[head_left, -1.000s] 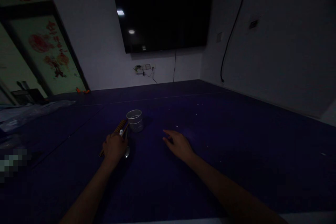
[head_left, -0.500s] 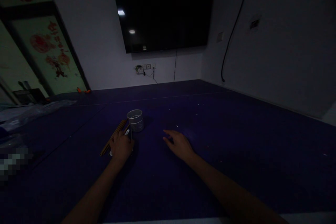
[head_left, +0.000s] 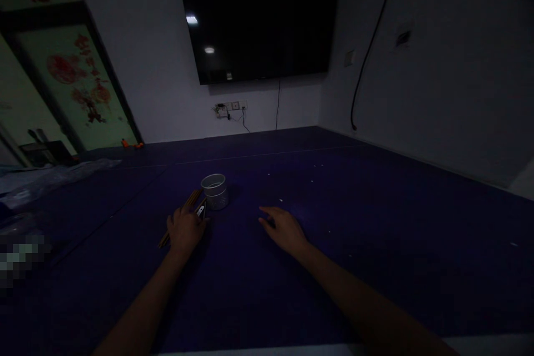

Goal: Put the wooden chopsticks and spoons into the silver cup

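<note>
My left hand (head_left: 186, 232) lies over a bundle of thin brown sticks (head_left: 164, 241), like chopsticks, on the purple surface. Its thumb and fingers are apart, and the palm hides the middle of the bundle. Beside the fingers shows a slim white piece (head_left: 201, 210) with dark marks; its kind is unclear. Just beyond stands a grey cup (head_left: 215, 192), upright, with a wide rim and a patterned lower wall. To the right, my right hand (head_left: 284, 228) hovers at or just above the surface, fingers and thumb apart, holding nothing.
Small white scraps (head_left: 281, 200) are scattered over the purple surface (head_left: 258, 289). Clear plastic sheeting (head_left: 62, 178) lies at the left, and small orange objects (head_left: 131, 144) sit near the door. A television (head_left: 267, 22) hangs on the wall above sockets and cables.
My left hand has shifted slightly left over the sticks, uncovering more around the white piece. The right hand, cup and sticks stay where they were.
</note>
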